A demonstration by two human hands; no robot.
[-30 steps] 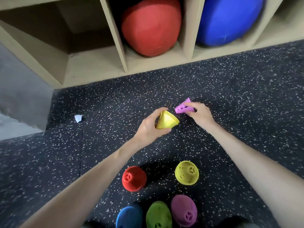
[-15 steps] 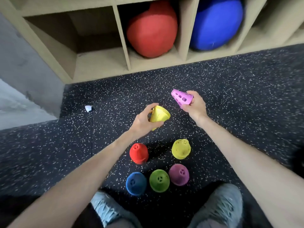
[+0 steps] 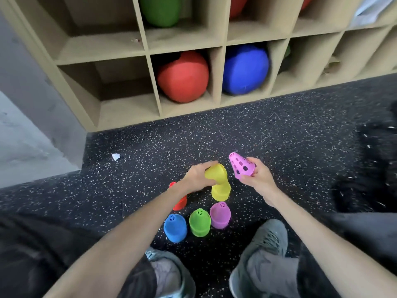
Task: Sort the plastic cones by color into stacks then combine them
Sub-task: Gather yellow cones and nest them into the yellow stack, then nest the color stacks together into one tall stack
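- Head view: the left hand [image 3: 196,176] grips a yellow cone [image 3: 216,174], held just above the yellow stack [image 3: 220,191] on the speckled floor [image 3: 279,130].
- The right hand [image 3: 257,179] clasps a pink cone [image 3: 240,166], tip tilted up and away.
- A red stack [image 3: 179,203], partly hidden by the left forearm, seems to stand upright.
- Blue [image 3: 175,227], green [image 3: 199,222] and pink [image 3: 220,215] stacks stand in a row near the shoes [image 3: 264,254].

The cones, such as the pink cone [image 3: 241,166] and the blue cone [image 3: 175,227], looked like smooth matt plastic with punched holes. The floor [image 3: 279,136] was rough speckled rubber. The shelf [image 3: 217,72] looked like plain matt wood board. The shoes [image 3: 266,254] were grey cloth mesh.
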